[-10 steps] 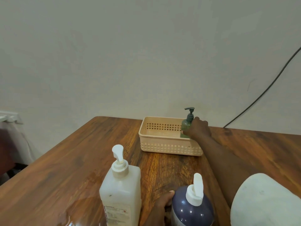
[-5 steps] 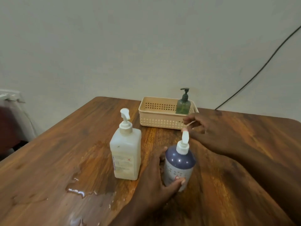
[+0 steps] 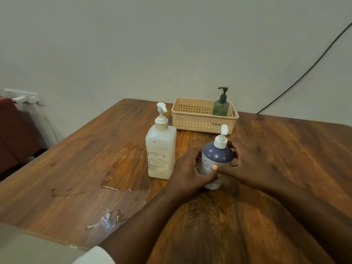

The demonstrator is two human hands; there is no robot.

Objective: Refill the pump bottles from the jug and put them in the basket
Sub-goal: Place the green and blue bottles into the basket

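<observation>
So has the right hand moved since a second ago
Yes. The right hand was at the green bottle in the basket; now it is nearer the person, on the purple bottle.

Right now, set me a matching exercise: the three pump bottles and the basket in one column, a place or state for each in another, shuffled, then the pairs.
Things:
1. green bottle
2. purple bottle
3. white bottle
4. basket

Places or states:
A. held between left hand and right hand
B. far side of table, near wall
C. standing free beside the spill
D. inside the basket

Pairs: 1-D, 2-A, 3-C, 4-B
</observation>
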